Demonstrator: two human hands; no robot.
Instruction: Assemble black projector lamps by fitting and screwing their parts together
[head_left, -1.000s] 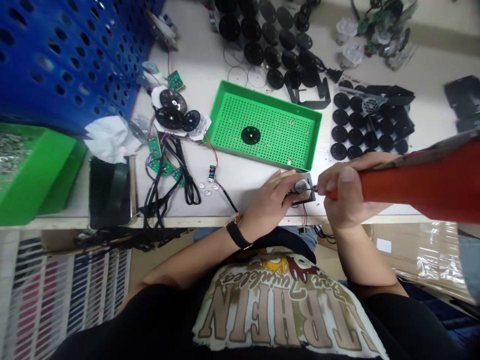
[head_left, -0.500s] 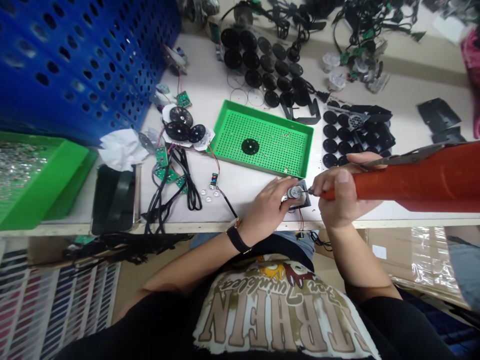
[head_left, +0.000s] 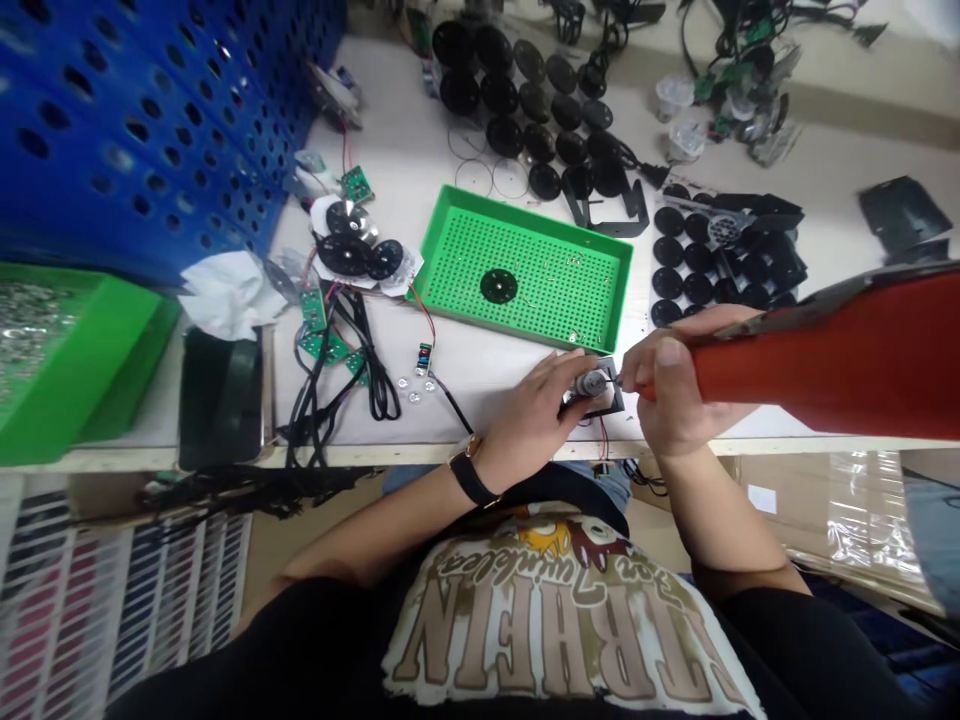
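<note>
The right hand (head_left: 671, 375) was closed firmly around a red-handled tool (head_left: 825, 365), probably a soldering iron, with its thin metal tip pointing toward the left of that hand. The left hand (head_left: 529, 415) was closed on a small metal cylinder (head_left: 595, 383), perhaps a motor, with the fingers wrapped over it. The cylinder lay just beyond the left hand's fingertips, between the two hands, against a dark square plate (head_left: 618, 386). The tool's tip was right at the cylinder, but contact could not be confirmed at this resolution. A red wire (head_left: 601, 440) hung from the work toward the person.

Ahead of the left hand sat a green perforated tray (head_left: 510, 325), holding one black disc (head_left: 499, 287). Farther left of that hand lay a small wired component (head_left: 425, 358), clear lenses (head_left: 414, 390), and a tangle of black cable (head_left: 379, 390) with green circuit boards (head_left: 313, 308). Rows of black discs (head_left: 667, 282) stood ahead of the right hand on the table (head_left: 480, 385). A blue perforated crate (head_left: 150, 130) stood well off to the left. A wristwatch (head_left: 471, 475) was on the left wrist.
</note>
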